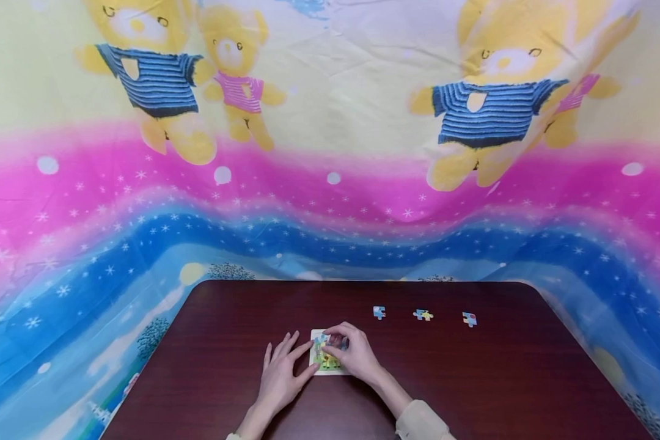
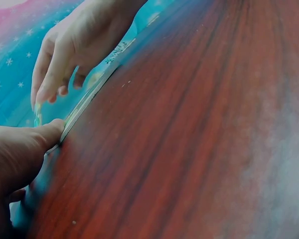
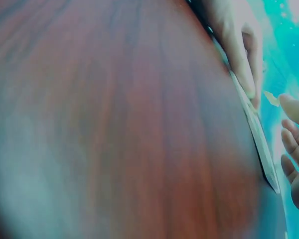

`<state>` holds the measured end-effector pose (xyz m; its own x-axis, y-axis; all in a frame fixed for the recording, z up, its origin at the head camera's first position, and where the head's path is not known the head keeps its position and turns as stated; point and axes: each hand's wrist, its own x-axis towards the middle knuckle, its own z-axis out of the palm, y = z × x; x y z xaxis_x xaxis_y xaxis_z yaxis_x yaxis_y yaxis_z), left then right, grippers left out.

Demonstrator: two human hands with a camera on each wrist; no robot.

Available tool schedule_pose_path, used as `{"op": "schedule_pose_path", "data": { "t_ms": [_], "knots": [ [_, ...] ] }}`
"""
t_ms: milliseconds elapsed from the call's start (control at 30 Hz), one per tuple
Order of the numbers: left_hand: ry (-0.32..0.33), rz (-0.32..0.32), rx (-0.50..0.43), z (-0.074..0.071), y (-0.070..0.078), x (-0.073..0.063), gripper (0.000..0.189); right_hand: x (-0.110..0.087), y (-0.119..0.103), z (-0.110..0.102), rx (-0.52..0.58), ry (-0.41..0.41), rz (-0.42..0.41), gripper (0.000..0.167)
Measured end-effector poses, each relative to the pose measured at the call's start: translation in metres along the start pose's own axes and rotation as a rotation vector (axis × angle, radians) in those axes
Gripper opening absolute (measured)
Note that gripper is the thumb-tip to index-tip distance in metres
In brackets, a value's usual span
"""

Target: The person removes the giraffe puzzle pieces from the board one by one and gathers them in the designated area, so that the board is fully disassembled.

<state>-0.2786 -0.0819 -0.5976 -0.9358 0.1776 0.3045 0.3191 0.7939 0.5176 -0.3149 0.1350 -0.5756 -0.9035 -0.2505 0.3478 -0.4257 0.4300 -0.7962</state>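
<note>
Fitting seems underway, likely needing alignment next: the spread left hand (image 1: pixel 283 373) touches a white-bordered rectangular puzzle (image 1: pixel 324 367); the right hand (image 1: pixel 356 353) pinches a yellowish piece (image 3: pixel 271 98).

Touching jigsaw board (image 1: pixel 330 371) with left hand (image 1: pixel 282 376), curving right hand (image 1: pixel 359 354) over it. Note three loose jigsaw pieces (image 1: pixel 424 315) spaced beyond on dark table (image 1: pixel 473 379).

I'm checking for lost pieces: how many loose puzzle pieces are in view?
4: a left piece, a middle piece and a right piece lie along the table's far side; the right hand pinches a fourth piece. Others may be hidden.
</note>
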Motion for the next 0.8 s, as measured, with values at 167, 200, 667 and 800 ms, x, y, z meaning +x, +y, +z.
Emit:
{"op": "schedule_pose_path", "data": {
  "t_ms": [167, 200, 667, 800],
  "knots": [
    [-0.008, -0.007, 0.002, 0.000, 0.000, 0.000, 0.054, -0.001, 0.009, -0.021, 0.027, 0.059, 0.037, 0.023],
    [-0.007, -0.007, 0.003, 0.000, -0.001, 0.000, 0.054, -0.002, 0.011, -0.026, 0.037, 0.067, 0.044, 0.023],
    [-0.008, 0.000, -0.010, -0.001, -0.001, -0.001, 0.054, -0.016, 0.039, -0.086, 0.114, 0.111, 0.282, 0.023],
    [-0.008, 0.001, -0.013, 0.000, -0.001, -0.001, 0.054, -0.019, 0.042, -0.094, 0.052, 0.095, 0.291, 0.020]
  ]
}}
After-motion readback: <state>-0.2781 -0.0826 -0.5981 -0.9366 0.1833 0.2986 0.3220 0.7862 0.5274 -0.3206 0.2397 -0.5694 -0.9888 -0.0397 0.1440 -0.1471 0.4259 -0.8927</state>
